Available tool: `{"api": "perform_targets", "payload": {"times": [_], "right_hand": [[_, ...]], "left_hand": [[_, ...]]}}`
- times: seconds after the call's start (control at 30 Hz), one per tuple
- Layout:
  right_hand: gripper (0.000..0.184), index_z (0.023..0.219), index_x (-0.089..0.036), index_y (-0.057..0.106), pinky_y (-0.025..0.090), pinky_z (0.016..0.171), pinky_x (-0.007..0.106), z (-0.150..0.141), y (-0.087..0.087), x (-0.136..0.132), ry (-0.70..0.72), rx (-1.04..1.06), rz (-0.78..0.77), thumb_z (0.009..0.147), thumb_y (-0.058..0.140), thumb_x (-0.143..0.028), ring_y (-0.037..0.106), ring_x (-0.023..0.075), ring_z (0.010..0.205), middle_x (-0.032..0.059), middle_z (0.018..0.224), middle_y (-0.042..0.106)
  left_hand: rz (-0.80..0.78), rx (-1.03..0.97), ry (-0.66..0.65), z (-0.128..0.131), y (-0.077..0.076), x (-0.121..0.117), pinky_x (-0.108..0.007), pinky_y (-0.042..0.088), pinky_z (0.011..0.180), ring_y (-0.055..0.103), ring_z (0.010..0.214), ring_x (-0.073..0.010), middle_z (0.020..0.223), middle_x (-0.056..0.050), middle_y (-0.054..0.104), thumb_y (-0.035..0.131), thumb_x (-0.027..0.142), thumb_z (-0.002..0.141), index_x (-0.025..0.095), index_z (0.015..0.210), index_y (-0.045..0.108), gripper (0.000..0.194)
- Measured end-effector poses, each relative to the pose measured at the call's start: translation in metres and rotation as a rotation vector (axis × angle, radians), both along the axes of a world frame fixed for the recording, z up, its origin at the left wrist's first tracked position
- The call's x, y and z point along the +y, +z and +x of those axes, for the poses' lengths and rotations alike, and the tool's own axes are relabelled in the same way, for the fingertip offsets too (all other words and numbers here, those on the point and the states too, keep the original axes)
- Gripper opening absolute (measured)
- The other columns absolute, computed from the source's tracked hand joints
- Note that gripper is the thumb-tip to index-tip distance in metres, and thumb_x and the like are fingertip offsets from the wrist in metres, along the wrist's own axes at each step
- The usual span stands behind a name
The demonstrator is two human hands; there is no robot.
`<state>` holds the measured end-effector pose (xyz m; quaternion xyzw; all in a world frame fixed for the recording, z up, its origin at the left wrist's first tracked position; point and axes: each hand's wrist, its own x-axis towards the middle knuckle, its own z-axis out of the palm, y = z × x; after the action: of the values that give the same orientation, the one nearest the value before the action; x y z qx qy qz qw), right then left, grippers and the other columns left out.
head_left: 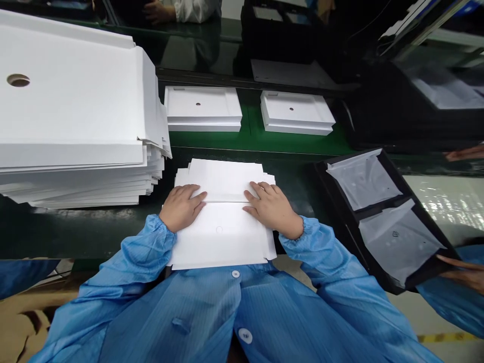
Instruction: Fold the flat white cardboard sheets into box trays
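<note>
A white cardboard box blank point(223, 237) lies in front of me, its near edge against my blue coat and its far part on the dark green table. A crease runs across it between my hands, and a small round mark shows on the near panel. My left hand point(184, 205) rests on the left side of the blank near the crease, fingers spread. On the right side lies my right hand point(273, 206), its fingers also apart and stretched over the card. Neither hand is closed around anything.
At the left stands a tall stack of white card blanks point(75, 111). Two low piles of white trays point(204, 108) point(298, 111) sit beyond on the green strip. At right, another person's hand point(465, 272) touches a black tray point(351, 222) with translucent bags.
</note>
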<state>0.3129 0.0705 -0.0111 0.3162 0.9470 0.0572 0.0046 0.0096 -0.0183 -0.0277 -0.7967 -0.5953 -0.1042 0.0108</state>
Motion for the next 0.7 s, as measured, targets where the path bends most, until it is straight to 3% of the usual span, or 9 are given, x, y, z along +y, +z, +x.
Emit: {"api": "perform_targets", "payload": {"times": [0.17,0.23,0.33,0.47,0.7], "right_hand": [[0.059,0.147,-0.013,0.052,0.039,0.105,0.046,-0.055,0.003,-0.019,0.157,0.124,-0.124,0.1,0.053,-0.048,0.047,0.0349,0.13,0.0193,0.156,0.046],[0.059,0.149,-0.011,0.049,0.041,0.103,0.045,-0.082,0.002,-0.026,0.239,0.157,-0.173,0.101,0.052,-0.046,0.049,0.0327,0.126,0.0188,0.153,0.049],[0.057,0.146,-0.008,0.05,0.044,0.096,0.044,-0.109,-0.004,-0.028,0.231,0.174,-0.211,0.1,0.055,-0.043,0.053,0.0317,0.115,0.019,0.137,0.059],[0.049,0.141,-0.011,0.055,0.042,0.093,0.043,-0.117,-0.014,-0.024,0.183,0.211,-0.222,0.103,0.049,-0.043,0.054,0.0297,0.11,0.0159,0.123,0.064],[0.062,0.148,-0.015,0.051,0.038,0.092,0.045,-0.119,-0.027,-0.026,0.167,0.226,-0.192,0.103,0.04,-0.058,0.05,0.0313,0.113,0.0172,0.132,0.059]], "left_hand": [[0.026,-0.029,0.031,-0.003,-0.004,-0.005,-0.049,0.049,0.098,0.061,0.123,-0.0305,0.133,-0.013,0.066,0.05,0.036,0.102,0.025,0.122,0.074,0.034],[0.022,-0.036,0.044,-0.001,-0.003,-0.005,-0.048,0.048,0.097,0.061,0.122,-0.0299,0.132,-0.012,0.067,0.051,0.036,0.101,0.026,0.119,0.075,0.032],[0.018,-0.05,0.038,-0.003,-0.002,-0.005,-0.047,0.049,0.097,0.062,0.12,-0.0288,0.131,-0.012,0.067,0.05,0.035,0.101,0.025,0.112,0.077,0.031],[0.022,-0.094,0.043,-0.015,-0.002,-0.01,-0.046,0.051,0.096,0.065,0.115,-0.0271,0.127,-0.011,0.07,0.051,0.036,0.101,0.024,0.113,0.077,0.031],[-0.004,-0.159,0.083,-0.031,-0.011,-0.018,-0.046,0.053,0.102,0.061,0.126,-0.0286,0.127,-0.012,0.07,0.051,0.036,0.101,0.021,0.122,0.074,0.034]]}}
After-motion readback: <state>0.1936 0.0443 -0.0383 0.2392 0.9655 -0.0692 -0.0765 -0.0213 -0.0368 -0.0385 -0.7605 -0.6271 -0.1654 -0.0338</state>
